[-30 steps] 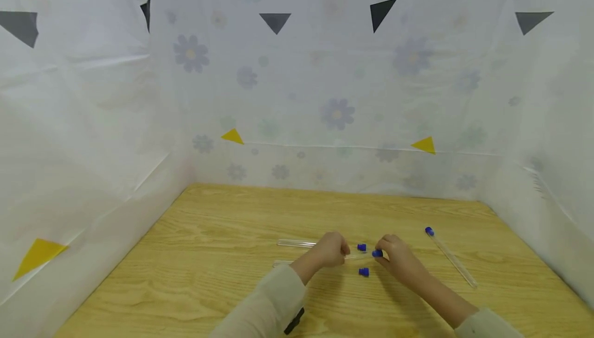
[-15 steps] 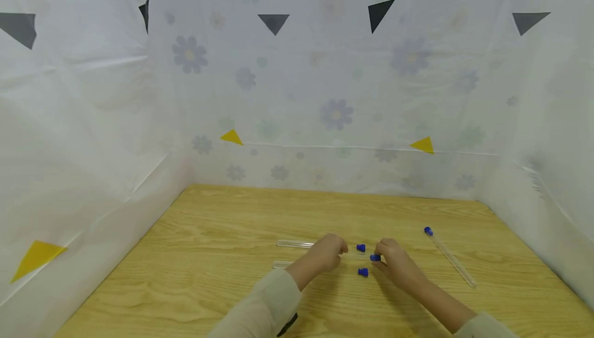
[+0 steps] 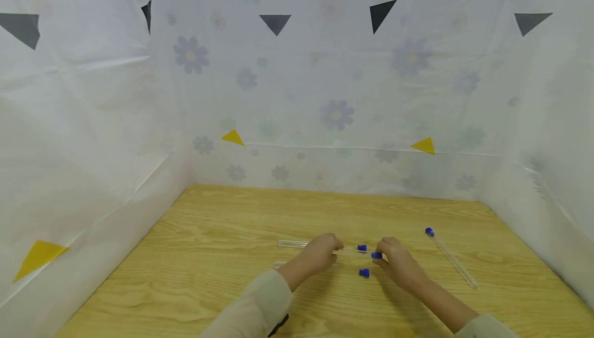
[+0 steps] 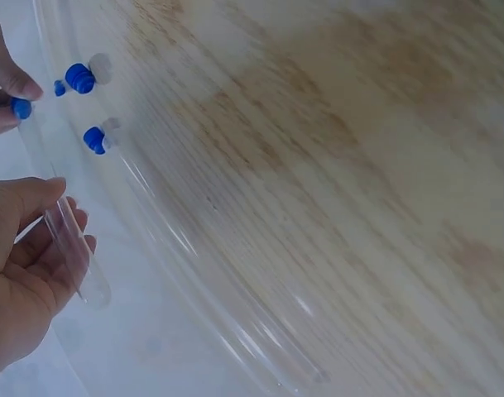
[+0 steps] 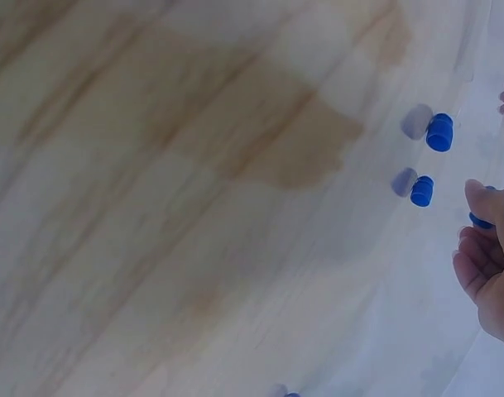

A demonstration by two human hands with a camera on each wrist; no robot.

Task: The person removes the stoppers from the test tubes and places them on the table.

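My left hand (image 3: pixel 315 255) holds a clear test tube (image 4: pixel 67 236) between thumb and fingers, its rounded end below the hand in the left wrist view. The tube's other end points right, close to a blue cap (image 3: pixel 376 256). My right hand (image 3: pixel 400 263) pinches that cap between thumb and fingertips. In the right wrist view the thumb partly covers the cap. Two loose blue caps lie between the hands: one farther back (image 3: pixel 362 247), one nearer the front (image 3: pixel 364 273).
Two uncapped clear tubes, a back one (image 3: pixel 292 244) and a front one (image 3: pixel 279 264), lie partly behind my left hand and forearm. At the right lies a tube with a blue cap (image 3: pixel 451 258). White flowered sheeting (image 3: pixel 297 95) walls the wooden table (image 3: pixel 223 224).
My left hand has shifted left along the tube, away from its capward end. My right hand dipped slightly with the cap and came back up a little. The loose caps and lying tubes stay put.
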